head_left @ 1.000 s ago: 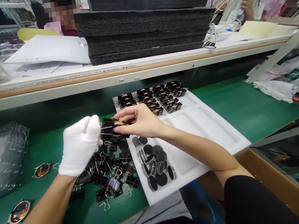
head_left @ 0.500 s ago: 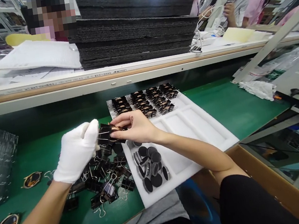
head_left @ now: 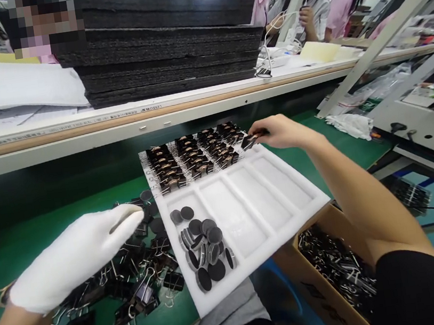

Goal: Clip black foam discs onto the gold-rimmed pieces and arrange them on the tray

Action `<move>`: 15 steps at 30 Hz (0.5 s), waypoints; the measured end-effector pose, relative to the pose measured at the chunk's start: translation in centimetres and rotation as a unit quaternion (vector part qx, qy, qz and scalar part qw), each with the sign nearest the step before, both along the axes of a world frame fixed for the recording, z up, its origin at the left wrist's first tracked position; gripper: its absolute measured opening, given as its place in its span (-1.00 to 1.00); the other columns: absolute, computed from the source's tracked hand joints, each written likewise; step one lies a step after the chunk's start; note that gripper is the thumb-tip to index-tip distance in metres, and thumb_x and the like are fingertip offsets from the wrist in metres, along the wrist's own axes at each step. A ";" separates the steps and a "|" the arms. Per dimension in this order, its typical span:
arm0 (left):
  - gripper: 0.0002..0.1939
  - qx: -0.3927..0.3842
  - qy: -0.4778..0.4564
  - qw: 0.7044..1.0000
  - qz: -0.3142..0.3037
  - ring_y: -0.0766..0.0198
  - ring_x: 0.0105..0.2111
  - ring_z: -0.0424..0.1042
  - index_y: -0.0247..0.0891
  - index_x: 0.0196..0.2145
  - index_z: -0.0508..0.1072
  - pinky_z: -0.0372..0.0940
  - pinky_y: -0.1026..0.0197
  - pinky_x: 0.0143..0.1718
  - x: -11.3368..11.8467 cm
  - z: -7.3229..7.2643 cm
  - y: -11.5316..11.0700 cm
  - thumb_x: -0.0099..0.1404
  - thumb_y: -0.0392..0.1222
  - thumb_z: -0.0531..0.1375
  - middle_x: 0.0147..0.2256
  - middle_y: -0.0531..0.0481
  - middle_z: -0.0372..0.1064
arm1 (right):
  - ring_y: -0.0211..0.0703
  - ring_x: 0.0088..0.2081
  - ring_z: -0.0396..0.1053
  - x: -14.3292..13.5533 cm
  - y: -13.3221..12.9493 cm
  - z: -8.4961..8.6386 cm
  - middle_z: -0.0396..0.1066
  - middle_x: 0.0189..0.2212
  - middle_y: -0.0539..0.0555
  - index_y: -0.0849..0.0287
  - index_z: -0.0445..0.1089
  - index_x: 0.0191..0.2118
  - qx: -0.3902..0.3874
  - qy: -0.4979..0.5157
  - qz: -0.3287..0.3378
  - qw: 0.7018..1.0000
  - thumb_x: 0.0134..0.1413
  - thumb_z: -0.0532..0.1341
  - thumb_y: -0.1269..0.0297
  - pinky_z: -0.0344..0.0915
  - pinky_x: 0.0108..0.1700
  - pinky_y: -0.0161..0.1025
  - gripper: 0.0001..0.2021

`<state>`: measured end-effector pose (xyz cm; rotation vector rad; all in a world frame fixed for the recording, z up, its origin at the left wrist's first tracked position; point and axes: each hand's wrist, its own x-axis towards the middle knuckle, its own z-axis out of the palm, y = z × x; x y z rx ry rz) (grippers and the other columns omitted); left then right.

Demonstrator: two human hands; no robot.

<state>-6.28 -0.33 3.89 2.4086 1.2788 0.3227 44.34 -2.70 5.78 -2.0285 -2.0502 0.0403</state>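
My right hand (head_left: 283, 131) is closed on a black binder clip (head_left: 249, 140) at the far right of the white tray (head_left: 234, 284). Rows of binder clips (head_left: 189, 155), clamped on gold-coloured round parts, fill the tray's back section. My left hand (head_left: 80, 251), in a white glove, reaches over loose black binder clips (head_left: 138, 292) on the green table. Its fingers are stretched forward, thumb slightly apart, with nothing visible between them. Several dark round discs (head_left: 208, 244) lie in the tray's front left compartment, beside the left hand.
A stack of black foam sheets (head_left: 169, 51) stands on the shelf (head_left: 115, 125) behind the tray. Under the tray's right side, a cardboard box (head_left: 320, 298) holds many binder clips. A white cloth (head_left: 351, 126) lies at right. Other people are beyond the shelf.
My right hand has moved away from my left, rightward to the tray's far side, carrying the binder clip. The left hand has come down and left over the loose clips. The view has shifted right.
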 end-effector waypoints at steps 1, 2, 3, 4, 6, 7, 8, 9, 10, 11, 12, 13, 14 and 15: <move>-0.59 -0.010 0.020 1.000 -0.002 0.04 0.01 0.63 0.16 -0.04 0.66 0.46 0.21 -0.05 -0.1 0.1 0.1 0.40 0.34 0.16 0.02 0.20 0.64 | 0.13 -0.10 0.62 1.9 0.5 -0.2 0.69 -0.18 0.16 0.19 0.65 -0.04 0.006 -0.021 -0.030 0.999 0.08 0.28 0.42 0.47 0.03 -0.07 -0.67; -0.55 -0.024 0.046 0.999 -0.008 0.04 0.06 0.60 0.18 0.03 0.63 0.45 0.19 0.01 -0.2 0.2 0.2 0.42 0.36 0.12 0.08 0.21 0.61 | 0.14 -0.10 0.61 3.4 1.1 -0.4 0.68 -0.18 0.17 0.20 0.65 -0.03 0.013 -0.037 -0.054 0.998 0.08 0.27 0.42 0.47 0.03 -0.07 -0.66; -0.52 -0.039 0.071 0.997 -0.014 0.04 0.10 0.58 0.18 0.09 0.61 0.43 0.17 0.08 -0.2 0.2 0.2 0.44 0.37 0.08 0.13 0.21 0.58 | 0.16 -0.08 0.60 4.7 1.8 -0.8 0.68 -0.17 0.20 0.22 0.64 -0.01 0.017 -0.045 -0.066 0.997 0.07 0.26 0.44 0.47 0.03 -0.06 -0.64; -0.49 -0.044 0.077 0.996 -0.006 0.04 0.13 0.57 0.19 0.12 0.59 0.41 0.15 0.15 -0.3 0.3 0.3 0.44 0.38 0.07 0.16 0.21 0.57 | 0.17 -0.07 0.59 5.7 2.4 -1.2 0.67 -0.15 0.23 0.25 0.64 -0.01 0.018 -0.050 -0.072 0.996 0.06 0.26 0.45 0.46 0.04 -0.05 -0.63; -0.46 -0.052 0.083 0.995 0.007 0.04 0.16 0.55 0.20 0.17 0.57 0.35 0.12 0.25 -0.2 0.3 0.3 0.44 0.40 0.06 0.18 0.22 0.55 | 0.16 -0.07 0.59 6.7 3.7 -2.2 0.67 -0.14 0.25 0.27 0.65 -0.03 0.005 -0.048 -0.063 0.997 0.04 0.27 0.46 0.45 0.03 -0.07 -0.64; -0.45 -0.055 0.085 0.995 0.012 0.04 0.17 0.54 0.21 0.17 0.56 0.33 0.11 0.28 -0.2 0.2 0.3 0.44 0.41 0.06 0.19 0.22 0.54 | 0.13 -0.09 0.59 6.9 4.3 -2.7 0.68 -0.15 0.24 0.27 0.66 -0.05 -0.006 -0.045 -0.054 0.998 0.04 0.29 0.45 0.45 0.01 -0.11 -0.66; -0.45 -0.059 0.088 0.994 0.015 0.04 0.19 0.53 0.21 0.17 0.56 0.33 0.10 0.29 -0.1 0.2 0.3 0.44 0.41 0.05 0.20 0.22 0.53 | 0.10 -0.11 0.60 7.0 4.9 -3.2 0.68 -0.16 0.22 0.25 0.66 -0.06 -0.018 -0.040 -0.043 0.998 0.04 0.31 0.43 0.46 -0.02 -0.14 -0.68; -0.44 -0.062 0.090 0.994 0.018 0.04 0.19 0.53 0.20 0.17 0.57 0.33 0.10 0.29 -0.1 0.1 0.4 0.44 0.42 0.05 0.21 0.23 0.53 | 0.08 -0.12 0.60 6.9 5.4 -3.8 0.69 -0.18 0.20 0.24 0.67 -0.06 -0.027 -0.036 -0.033 0.998 0.05 0.33 0.41 0.46 -0.04 -0.17 -0.69; -0.44 -0.064 0.091 0.994 0.018 0.03 0.20 0.53 0.19 0.16 0.57 0.33 0.11 0.29 -0.1 0.0 0.4 0.43 0.42 0.05 0.22 0.22 0.52 | 0.06 -0.13 0.61 6.7 5.9 -4.3 0.69 -0.18 0.18 0.23 0.67 -0.06 -0.035 -0.031 -0.023 0.999 0.06 0.33 0.40 0.46 -0.04 -0.18 -0.70; -0.44 -0.066 0.093 0.993 0.018 0.03 0.20 0.52 0.18 0.16 0.58 0.33 0.11 0.29 -0.1 -0.2 0.5 0.43 0.42 0.06 0.22 0.22 0.52 | 0.06 -0.12 0.61 6.6 6.3 -4.7 0.70 -0.17 0.18 0.22 0.67 -0.06 -0.039 -0.028 -0.014 0.999 0.07 0.34 0.40 0.46 -0.04 -0.19 -0.70; -0.44 -0.068 0.095 0.993 0.016 0.03 0.20 0.52 0.17 0.16 0.58 0.33 0.11 0.29 -0.1 -0.3 0.5 0.43 0.41 0.06 0.22 0.21 0.51 | 0.06 -0.10 0.61 6.4 6.7 -5.1 0.70 -0.15 0.18 0.23 0.67 -0.05 -0.040 -0.026 -0.006 0.999 0.07 0.33 0.41 0.46 -0.01 -0.18 -0.70; -0.44 -0.068 0.096 0.993 0.016 0.03 0.20 0.53 0.17 0.16 0.58 0.33 0.11 0.29 -0.1 -0.4 0.6 0.43 0.41 0.07 0.22 0.21 0.52 | 0.07 -0.07 0.61 6.3 7.1 -5.5 0.69 -0.12 0.19 0.23 0.67 -0.05 -0.041 -0.024 0.001 0.999 0.08 0.32 0.42 0.45 0.02 -0.17 -0.69; -0.45 -0.069 0.098 0.993 0.014 0.03 0.20 0.53 0.16 0.15 0.59 0.34 0.11 0.29 -0.2 -0.6 0.8 0.43 0.40 0.07 0.22 0.20 0.52 | 0.09 -0.05 0.60 6.2 7.4 -5.8 0.69 -0.10 0.20 0.23 0.67 -0.05 -0.040 -0.022 0.007 0.999 0.07 0.32 0.44 0.44 0.05 -0.15 -0.69; -0.45 -0.068 0.098 0.993 0.012 0.02 0.19 0.54 0.16 0.15 0.59 0.35 0.10 0.28 -0.3 -0.7 0.9 0.43 0.40 0.07 0.21 0.20 0.53 | 0.10 -0.03 0.60 6.2 7.6 -6.0 0.69 -0.07 0.21 0.23 0.67 -0.05 -0.040 -0.020 0.012 0.999 0.07 0.31 0.46 0.43 0.07 -0.13 -0.68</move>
